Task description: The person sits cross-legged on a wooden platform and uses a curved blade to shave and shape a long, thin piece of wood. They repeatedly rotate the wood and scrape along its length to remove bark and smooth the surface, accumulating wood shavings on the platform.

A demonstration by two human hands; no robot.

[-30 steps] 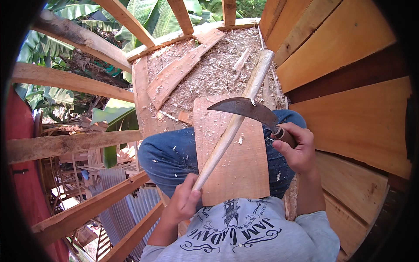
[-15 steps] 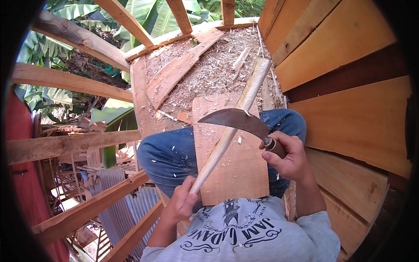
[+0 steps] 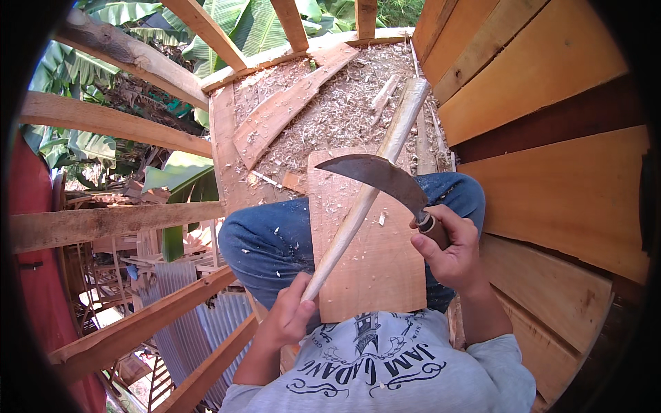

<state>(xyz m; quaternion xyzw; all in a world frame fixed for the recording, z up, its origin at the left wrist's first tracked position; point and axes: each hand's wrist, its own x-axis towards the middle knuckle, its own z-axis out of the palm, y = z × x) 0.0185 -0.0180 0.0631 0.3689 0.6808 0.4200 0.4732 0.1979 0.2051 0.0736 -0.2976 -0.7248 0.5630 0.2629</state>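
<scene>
My left hand (image 3: 289, 316) grips the near end of a long pale wooden stick (image 3: 375, 182) that slants up and away to the right. My right hand (image 3: 451, 248) is closed on the handle of a curved dark blade (image 3: 379, 175), whose edge lies across the stick near its middle. A flat wooden board (image 3: 385, 268) rests on my lap over blue jeans, and the stick lies across it. Small shavings dot the board and my jeans.
Wood shavings and offcut planks (image 3: 282, 113) cover the floor ahead. A wall of wide boards (image 3: 551, 138) rises at the right. Open timber framing (image 3: 117, 220) stands at the left, with banana leaves and corrugated sheets below it.
The blade has slid down the stick toward me, and my right hand has dropped with it. My left hand keeps its hold on the stick.
</scene>
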